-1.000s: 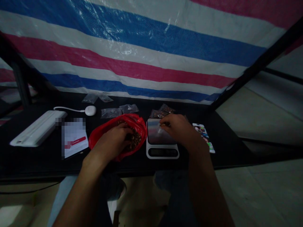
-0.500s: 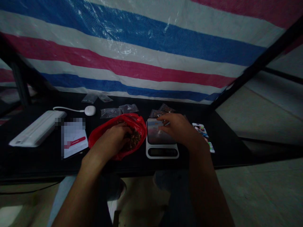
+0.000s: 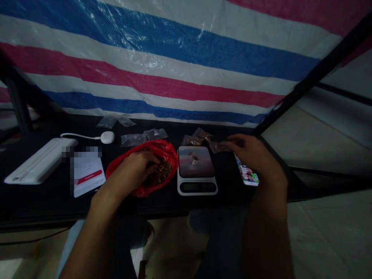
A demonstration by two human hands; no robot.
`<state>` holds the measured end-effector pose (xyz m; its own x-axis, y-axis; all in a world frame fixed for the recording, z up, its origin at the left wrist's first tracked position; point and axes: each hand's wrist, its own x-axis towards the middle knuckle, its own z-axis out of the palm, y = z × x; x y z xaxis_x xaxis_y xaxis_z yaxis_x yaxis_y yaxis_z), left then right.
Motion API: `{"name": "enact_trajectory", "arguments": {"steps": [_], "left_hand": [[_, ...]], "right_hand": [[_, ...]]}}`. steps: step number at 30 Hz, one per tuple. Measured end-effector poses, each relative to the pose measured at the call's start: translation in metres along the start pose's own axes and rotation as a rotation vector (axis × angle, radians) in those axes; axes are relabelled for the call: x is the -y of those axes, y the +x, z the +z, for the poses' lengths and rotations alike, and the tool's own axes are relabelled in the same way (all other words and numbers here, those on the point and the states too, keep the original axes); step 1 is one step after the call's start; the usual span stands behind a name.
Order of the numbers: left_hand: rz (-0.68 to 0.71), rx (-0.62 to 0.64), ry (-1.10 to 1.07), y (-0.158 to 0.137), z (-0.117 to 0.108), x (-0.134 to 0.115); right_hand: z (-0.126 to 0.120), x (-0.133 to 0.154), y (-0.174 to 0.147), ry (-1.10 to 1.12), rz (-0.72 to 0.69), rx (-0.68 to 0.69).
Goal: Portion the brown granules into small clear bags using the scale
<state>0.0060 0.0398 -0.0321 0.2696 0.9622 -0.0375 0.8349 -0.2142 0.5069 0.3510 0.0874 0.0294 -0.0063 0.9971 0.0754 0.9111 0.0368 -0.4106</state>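
My left hand reaches into an open red plastic bag of small brown dried pieces. Its fingers are curled at the pieces, and whatever is between them is hidden. To the right of the bag stands a white kitchen scale, with a few pale brown pieces on its plate. Beyond the scale, my right hand has its fingertips closed on the right edge of a small clear filled bag. Two similar filled bags lie beside it, behind the scale.
Several flat clear bags lie behind the red bag. At left are a long white device, a white round piece with a cord and a phone. Another lit phone lies below my right hand. A striped sheet hangs behind the table.
My right hand has moved right, from above the scale plate to the small filled bag beyond it. Pieces now show on the plate. My left hand stays in the red bag.
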Motion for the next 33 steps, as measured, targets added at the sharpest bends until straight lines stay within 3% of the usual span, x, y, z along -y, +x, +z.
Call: {"name": "enact_trajectory", "arguments": {"steps": [2, 4, 8, 23, 28, 33], "left_hand": [[0.008, -0.005, -0.017, 0.001, 0.000, 0.002], [0.020, -0.003, -0.028, 0.002, 0.000, 0.002], [0.033, -0.004, -0.022, 0.003, 0.001, 0.001], [0.080, -0.110, -0.047, 0.002, -0.005, -0.013], [0.230, -0.108, -0.056, 0.010, -0.013, -0.038], [0.419, -0.077, 0.020, 0.041, -0.017, -0.079]], "right_hand": [[-0.008, -0.028, 0.000, -0.142, 0.233, 0.067], [-0.011, -0.050, -0.004, -0.177, 0.403, 0.258], [-0.005, -0.067, -0.013, -0.217, 0.551, 0.331], [0.006, -0.085, -0.014, -0.173, 0.491, 0.369], [0.003, -0.077, -0.015, -0.176, 0.497, 0.348], [0.001, -0.074, -0.015, -0.148, 0.501, 0.362]]}}
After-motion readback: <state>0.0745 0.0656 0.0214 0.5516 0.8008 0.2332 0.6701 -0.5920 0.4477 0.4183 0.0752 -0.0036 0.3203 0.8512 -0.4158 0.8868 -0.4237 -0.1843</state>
